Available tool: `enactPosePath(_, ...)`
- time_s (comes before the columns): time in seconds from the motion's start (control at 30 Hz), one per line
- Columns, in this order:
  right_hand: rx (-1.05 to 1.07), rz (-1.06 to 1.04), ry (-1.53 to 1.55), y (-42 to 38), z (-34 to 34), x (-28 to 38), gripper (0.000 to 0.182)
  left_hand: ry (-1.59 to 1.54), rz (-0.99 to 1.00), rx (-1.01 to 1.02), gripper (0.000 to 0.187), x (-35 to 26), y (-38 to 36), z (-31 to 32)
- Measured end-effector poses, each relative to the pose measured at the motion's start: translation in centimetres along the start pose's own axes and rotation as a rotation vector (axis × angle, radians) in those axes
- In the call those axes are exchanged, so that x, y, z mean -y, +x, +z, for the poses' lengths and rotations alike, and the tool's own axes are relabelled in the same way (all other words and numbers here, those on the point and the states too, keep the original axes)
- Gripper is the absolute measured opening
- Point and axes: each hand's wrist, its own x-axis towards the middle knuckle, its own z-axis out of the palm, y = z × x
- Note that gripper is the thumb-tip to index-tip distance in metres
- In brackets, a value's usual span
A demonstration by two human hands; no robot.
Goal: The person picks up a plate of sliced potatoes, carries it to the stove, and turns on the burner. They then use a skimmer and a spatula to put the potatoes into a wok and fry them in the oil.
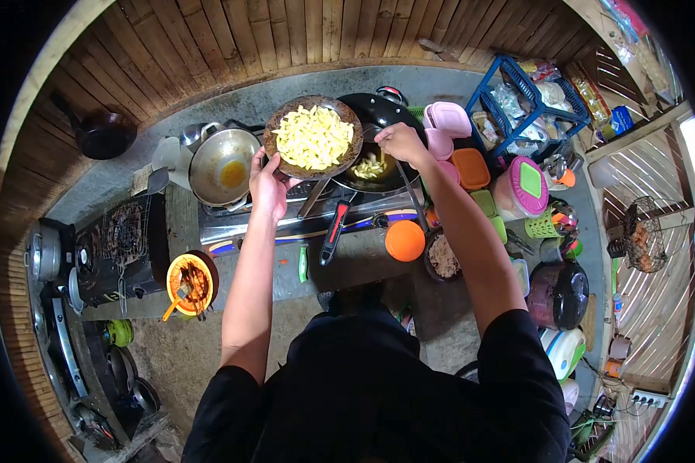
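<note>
Head view: your two hands apart. Left hand (270,187) clamped on rim of one brown plate (272,133), heaped with yellow pieces (314,137), left of one black wok (374,108). Right hand (403,145) closed over wok's right part; cannot tell on what. Smaller batch (369,166) of yellow pieces inside wok. Well left of wok, one silver pan (208,162). Nearer you than wok, one round orange container (405,241) on surface (363,266).

Potato-like pieces (314,137) in left hand (270,185)
</note>
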Motion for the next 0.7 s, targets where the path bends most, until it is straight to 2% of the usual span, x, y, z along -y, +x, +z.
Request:
enactPosePath(0.07, -0.022, 0.023, 0.021, -0.1, -0.1, 0.2, 0.017, 0.018, 0.000, 0.012, 0.036, -0.1, 0.0, -0.1)
enactPosePath(0.23, -0.147, -0.071, -0.062, -0.7, -0.9, 1.6, 0.019, 0.024, -0.017, 0.026, 0.035, 0.0, -0.3, -0.3)
enactPosePath(0.33, -0.171, -0.024, -0.059, -0.3, -0.7, 1.8, 0.019, 0.028, -0.023, 0.035, 0.035, 0.0, 0.0, -0.3)
enactPosePath(0.4, -0.208, -0.056, 0.030, -0.3, -0.4, 2.5, 0.019, 0.026, -0.029, 0.030, 0.035, 0.0, 0.0, -0.1)
enactPosePath(0.47, -0.315, -0.181, 0.234, -0.9, -0.4, 5.6, 0.021, 0.007, -0.030, 0.040, 0.035, 0.0, -0.2, 0.3)
enactPosePath(0.5, -0.314, -0.322, 0.170, -1.9, -0.8, 7.7, 0.027, 0.022, -0.037, 0.046, 0.034, 0.0, -0.2, 0.4)
enactPosePath(0.53, -0.212, -0.342, 0.090, -2.4, -1.3, 9.1, 0.032, 0.037, -0.045, 0.054, 0.034, 0.1, -0.2, 0.6)
enactPosePath(0.6, -0.165, -0.538, -0.149, -2.3, -0.7, 10.0, 0.037, 0.036, -0.066, 0.071, 0.034, 0.1, -0.1, 1.0)
enactPosePath(0.63, -0.171, -0.536, -0.151, -2.3, -0.4, 10.4, 0.037, 0.026, -0.076, 0.099, 0.035, 0.1, 0.0, 1.3)
enactPosePath(0.7, -0.210, -0.698, -0.436, -2.6, 0.4, 10.7, 0.038, 0.021, -0.087, 0.123, 0.036, 0.3, 0.1, 1.6)
